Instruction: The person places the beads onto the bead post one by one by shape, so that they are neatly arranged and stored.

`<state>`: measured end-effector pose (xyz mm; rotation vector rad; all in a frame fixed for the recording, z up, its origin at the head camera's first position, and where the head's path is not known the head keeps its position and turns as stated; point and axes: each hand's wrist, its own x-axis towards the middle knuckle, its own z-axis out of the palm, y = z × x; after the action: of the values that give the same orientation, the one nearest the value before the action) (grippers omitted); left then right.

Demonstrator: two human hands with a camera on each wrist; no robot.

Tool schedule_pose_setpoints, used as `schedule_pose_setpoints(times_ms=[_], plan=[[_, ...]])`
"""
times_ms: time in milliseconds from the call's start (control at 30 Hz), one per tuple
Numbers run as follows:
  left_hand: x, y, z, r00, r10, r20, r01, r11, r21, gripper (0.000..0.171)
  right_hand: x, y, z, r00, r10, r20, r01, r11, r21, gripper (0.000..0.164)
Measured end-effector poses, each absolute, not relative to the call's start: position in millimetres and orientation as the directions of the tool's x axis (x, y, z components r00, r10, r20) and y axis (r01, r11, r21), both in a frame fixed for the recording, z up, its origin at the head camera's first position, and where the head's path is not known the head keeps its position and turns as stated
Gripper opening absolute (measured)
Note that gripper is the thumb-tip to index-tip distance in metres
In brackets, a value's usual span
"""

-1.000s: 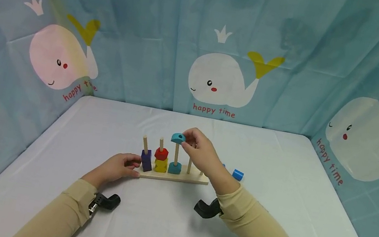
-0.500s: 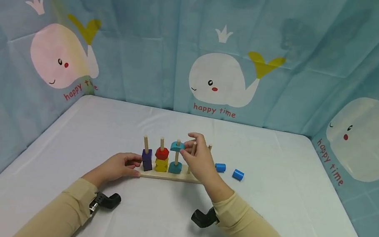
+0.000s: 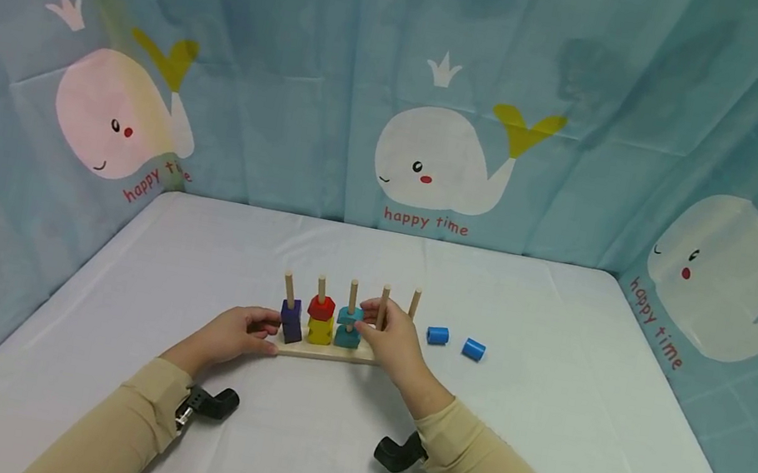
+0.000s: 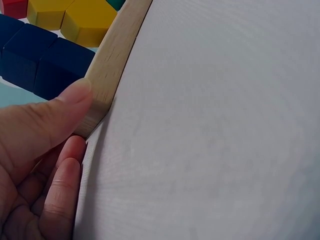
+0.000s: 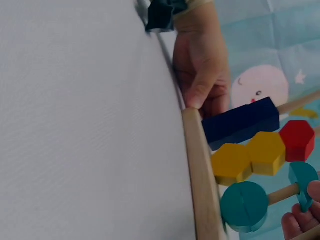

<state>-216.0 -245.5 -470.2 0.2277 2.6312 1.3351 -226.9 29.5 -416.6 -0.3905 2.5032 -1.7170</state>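
A wooden peg stacker point(image 3: 316, 352) with several upright pegs stands on the white table. My left hand point(image 3: 235, 340) holds its left end; in the left wrist view the thumb point(image 4: 75, 95) presses the corner of the base. Dark blue blocks point(image 3: 291, 321) sit on the first peg, yellow blocks point(image 5: 250, 157) topped by a red hexagonal block point(image 3: 321, 308) on the second. On the third peg, teal blocks point(image 5: 244, 206) lie at the bottom. Above them my right hand point(image 3: 397, 348) pinches a teal half-round block point(image 5: 303, 182) threaded on the same peg, with a gap below it.
Two blue cylinders point(image 3: 437, 336) point(image 3: 473, 349) lie on the table right of the stacker. The fourth peg point(image 3: 383, 305) and fifth peg point(image 3: 414, 304) rise beside the right hand. Behind the table point(image 3: 528, 297) hangs a whale-print curtain point(image 3: 275, 134).
My right hand has brought the teal half-round block onto the third peg and down along it, from the tip toward the blocks below. The left hand stays at the stacker's end.
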Motion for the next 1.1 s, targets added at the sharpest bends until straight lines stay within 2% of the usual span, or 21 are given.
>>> schedule_pose_setpoints(times_ms=[133,333,733,1100], plan=[[-215.7,-244.9,-469.8,-0.972,0.212,-0.099,0.045,0.586,0.809,0.057,-227.0,29.7,-422.6,-0.968,-0.244,0.064,-0.152,0.365,-0.918,0.021],[-214.8,-244.0,-468.2,-0.976,0.185,-0.119,0.015,0.594,0.804,0.056,-227.9,28.9,-429.7,-0.972,-0.228,0.050,-0.139,0.394,-0.909,0.018],[-214.1,-243.9,-467.3,-0.972,0.208,-0.105,0.037,0.581,0.813,0.057,-223.3,29.7,-433.1,-0.971,-0.238,0.030,-0.122,0.385,-0.915,0.018],[-216.3,-244.9,-471.0,-0.974,0.183,-0.134,-0.001,0.586,0.810,0.057,-220.7,43.0,-424.3,-0.955,-0.295,0.021,-0.147,0.410,-0.900,0.044]])
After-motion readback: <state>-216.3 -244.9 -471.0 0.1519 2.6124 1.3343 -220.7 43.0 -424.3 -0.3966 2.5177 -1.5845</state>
